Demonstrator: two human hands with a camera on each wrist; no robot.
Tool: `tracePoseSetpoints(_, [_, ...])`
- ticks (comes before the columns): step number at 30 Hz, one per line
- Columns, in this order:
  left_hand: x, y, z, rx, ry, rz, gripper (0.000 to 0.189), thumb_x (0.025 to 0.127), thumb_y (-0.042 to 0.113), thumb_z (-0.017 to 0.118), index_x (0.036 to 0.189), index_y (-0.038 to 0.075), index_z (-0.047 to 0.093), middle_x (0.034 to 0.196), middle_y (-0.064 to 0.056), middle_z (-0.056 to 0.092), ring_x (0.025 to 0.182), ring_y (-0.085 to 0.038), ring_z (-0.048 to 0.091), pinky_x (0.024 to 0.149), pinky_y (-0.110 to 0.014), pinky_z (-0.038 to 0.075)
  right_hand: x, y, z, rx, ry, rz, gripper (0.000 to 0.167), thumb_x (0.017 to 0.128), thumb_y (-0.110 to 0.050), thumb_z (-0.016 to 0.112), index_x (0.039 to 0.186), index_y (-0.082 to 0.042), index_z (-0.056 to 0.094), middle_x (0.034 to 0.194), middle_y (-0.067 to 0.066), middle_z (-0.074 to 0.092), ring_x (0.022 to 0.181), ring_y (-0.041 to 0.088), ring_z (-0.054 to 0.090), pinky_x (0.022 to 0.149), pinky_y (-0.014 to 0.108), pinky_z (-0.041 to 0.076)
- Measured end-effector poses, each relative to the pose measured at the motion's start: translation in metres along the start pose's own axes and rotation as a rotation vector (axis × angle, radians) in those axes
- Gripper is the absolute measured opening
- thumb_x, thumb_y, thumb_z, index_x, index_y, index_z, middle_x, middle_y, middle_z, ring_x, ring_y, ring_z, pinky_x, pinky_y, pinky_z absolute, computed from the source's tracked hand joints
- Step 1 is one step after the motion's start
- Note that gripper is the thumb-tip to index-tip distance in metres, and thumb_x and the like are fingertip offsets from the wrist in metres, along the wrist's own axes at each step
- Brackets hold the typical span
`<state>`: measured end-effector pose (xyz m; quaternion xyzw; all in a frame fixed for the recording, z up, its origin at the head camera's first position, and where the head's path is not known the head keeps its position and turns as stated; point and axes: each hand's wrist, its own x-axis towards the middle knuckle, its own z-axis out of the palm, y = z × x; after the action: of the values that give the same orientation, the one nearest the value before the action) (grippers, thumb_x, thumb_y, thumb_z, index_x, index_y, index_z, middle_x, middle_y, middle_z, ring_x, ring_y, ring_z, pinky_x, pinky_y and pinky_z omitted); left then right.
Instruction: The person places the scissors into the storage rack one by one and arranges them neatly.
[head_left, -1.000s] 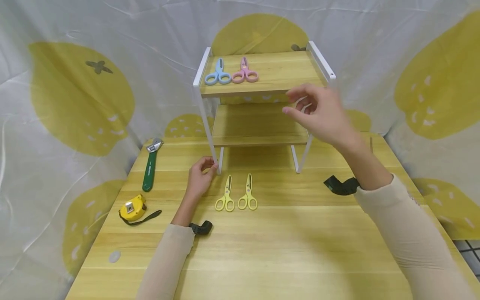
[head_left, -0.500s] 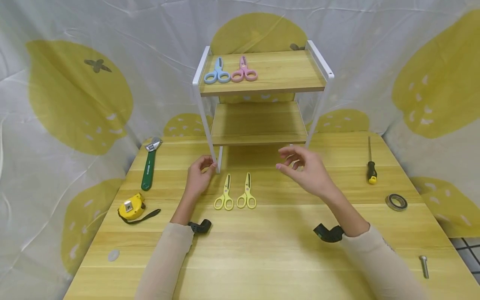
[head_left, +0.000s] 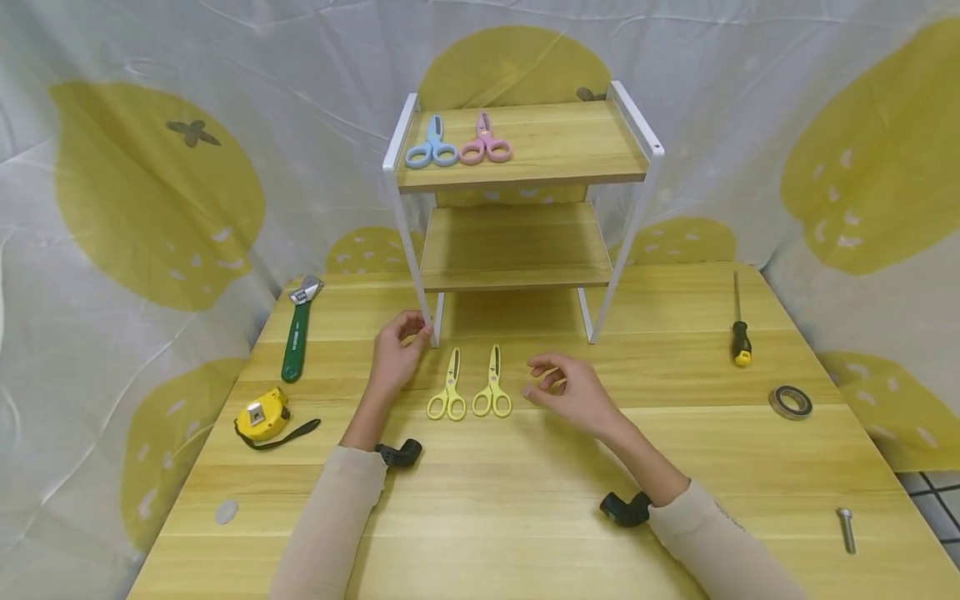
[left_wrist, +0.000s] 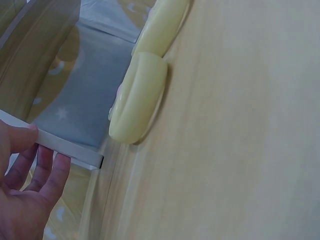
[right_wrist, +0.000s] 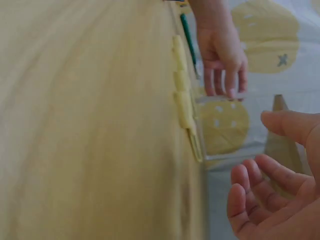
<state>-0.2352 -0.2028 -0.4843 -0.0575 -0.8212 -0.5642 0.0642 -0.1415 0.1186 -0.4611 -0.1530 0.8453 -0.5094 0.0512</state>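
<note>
A two-tier shelf point(head_left: 525, 273) with a white frame and wood-look boards stands at the back of the table. Blue scissors point(head_left: 432, 150) and pink scissors point(head_left: 486, 148) lie side by side on its top board. My left hand point(head_left: 397, 354) holds the shelf's front left leg point(left_wrist: 70, 145), thumb on one side and fingers on the other. On the table before the shelf lie two yellow scissors, a left pair point(head_left: 448, 392) and a right pair point(head_left: 492, 390), blades pointing away. My right hand point(head_left: 573, 396) hovers just right of the right pair, fingers loosely bent, holding nothing.
Along the left side are a green-handled adjustable wrench point(head_left: 296, 337), a yellow tape measure point(head_left: 262, 417) with a black strap, and a pale disc point(head_left: 227, 512). To the right lie a screwdriver point(head_left: 741, 337), a bearing ring point(head_left: 776, 407) and a bolt point(head_left: 847, 533).
My right hand has come down from beside the top board to near the yellow scissors, moving left and toward me. The left hand has stayed at the shelf leg.
</note>
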Motion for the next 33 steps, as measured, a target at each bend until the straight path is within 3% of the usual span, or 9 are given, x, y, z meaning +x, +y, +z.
tracePoseSetpoints(7, [0.000,0.001,-0.001,0.043,0.012,0.004,0.020,0.100,0.020,0.070,0.117,0.009,0.069,0.116,-0.011,0.073,0.117,-0.029,0.068,0.104,-0.052,0.056,0.003,0.007,0.025,-0.004,-0.049,0.055,0.055,0.089,-0.026,0.083,0.135,-0.003,0.063,0.123,0.014,0.068,0.102,0.025,0.064,0.084,0.031,0.056])
tracePoseSetpoints(18, [0.003,0.000,-0.011,0.086,-0.048,-0.003,0.035,0.101,0.038,0.067,0.118,0.008,0.071,0.116,-0.012,0.074,0.122,-0.030,0.066,0.112,-0.055,0.048,0.012,0.014,0.046,-0.068,-0.065,0.079,0.057,0.084,-0.027,0.087,0.133,-0.006,0.065,0.119,0.008,0.067,0.101,0.020,0.058,0.090,0.034,0.051])
tracePoseSetpoints(29, [0.008,-0.001,-0.023,0.003,-0.190,-0.069,0.043,0.101,0.042,0.067,0.121,0.005,0.069,0.126,-0.018,0.071,0.116,-0.032,0.071,0.104,-0.045,0.057,0.015,0.013,0.056,-0.154,-0.034,0.082,0.061,0.077,-0.030,0.093,0.128,-0.007,0.068,0.110,0.002,0.065,0.096,0.017,0.056,0.086,0.033,0.051])
tracePoseSetpoints(33, [0.007,0.018,-0.026,-0.015,-0.238,-0.088,0.043,0.103,0.032,0.065,0.125,-0.005,0.066,0.130,-0.025,0.068,0.121,-0.040,0.067,0.108,-0.049,0.053,0.016,0.012,0.060,-0.192,-0.001,0.079,0.055,0.076,-0.030,0.093,0.122,-0.008,0.071,0.107,0.001,0.066,0.098,0.018,0.059,0.088,0.037,0.053])
